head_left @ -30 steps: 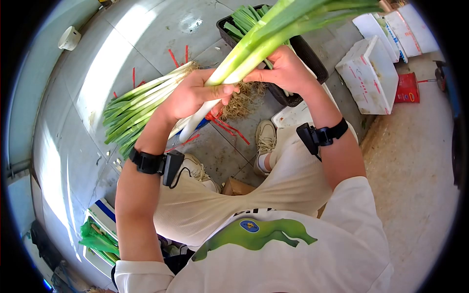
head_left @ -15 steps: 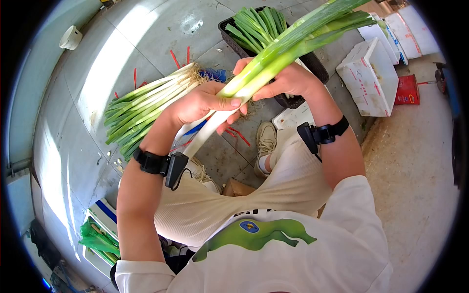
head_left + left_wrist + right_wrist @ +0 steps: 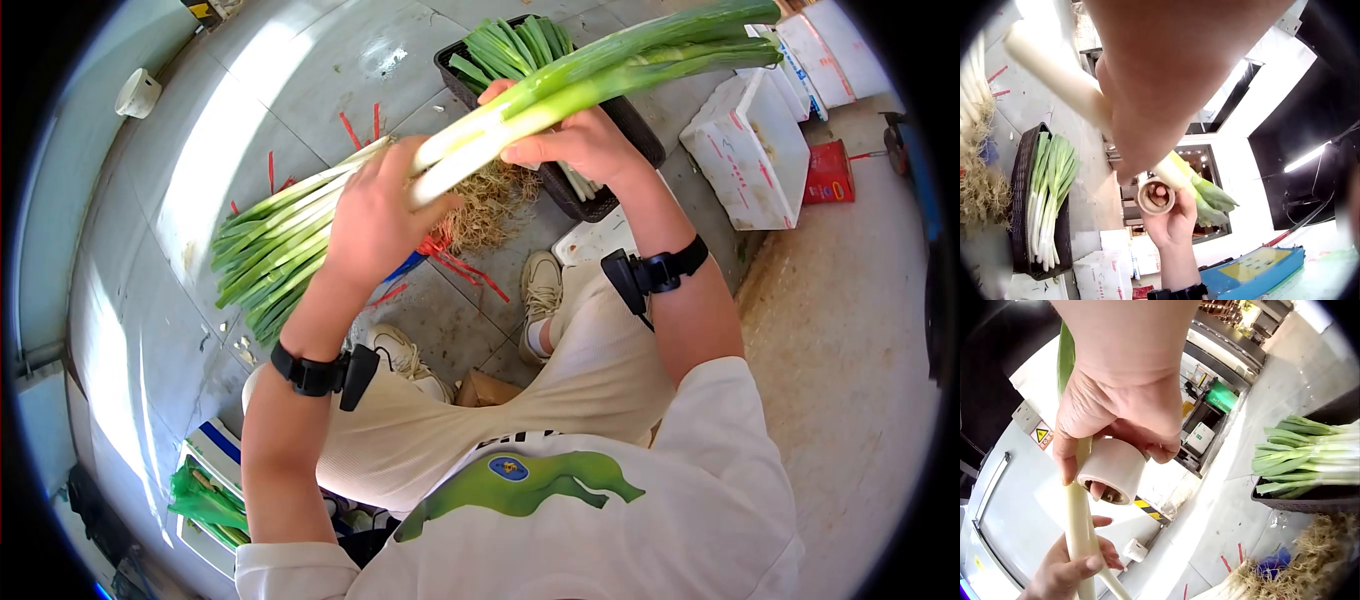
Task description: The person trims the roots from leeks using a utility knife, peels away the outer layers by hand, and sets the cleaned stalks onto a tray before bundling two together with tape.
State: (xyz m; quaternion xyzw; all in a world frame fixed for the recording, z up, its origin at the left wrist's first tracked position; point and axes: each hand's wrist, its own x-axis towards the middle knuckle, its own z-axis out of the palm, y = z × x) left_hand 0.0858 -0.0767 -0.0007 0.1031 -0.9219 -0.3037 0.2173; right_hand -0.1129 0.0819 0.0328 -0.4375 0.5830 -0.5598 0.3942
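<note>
Long leeks (image 3: 560, 95) with white stalks and green leaves slant up to the right in the head view. My left hand (image 3: 375, 205) is at their white lower end, back of the hand upward; the right wrist view shows its thumb and fingers around a stalk (image 3: 1077, 525). Higher up, my right hand (image 3: 580, 145) grips the leeks, thumb against the stalk. A roll of white tape (image 3: 1113, 470) hangs on the right hand, a fingertip showing through its core. In the head view that roll is hidden behind the leeks and hand.
Rooted leeks (image 3: 290, 230) lie on the tiled floor at left, with tangled roots (image 3: 490, 205) and red ties near them. Behind my right hand stands a dark crate (image 3: 640, 130) holding trimmed leeks. White foam boxes (image 3: 745, 150) and a red packet (image 3: 828, 172) are at right.
My left hand has turned back-upward and shifted left. The leeks have tilted flatter, and their white end has drawn up from over my lap to beside the left hand.
</note>
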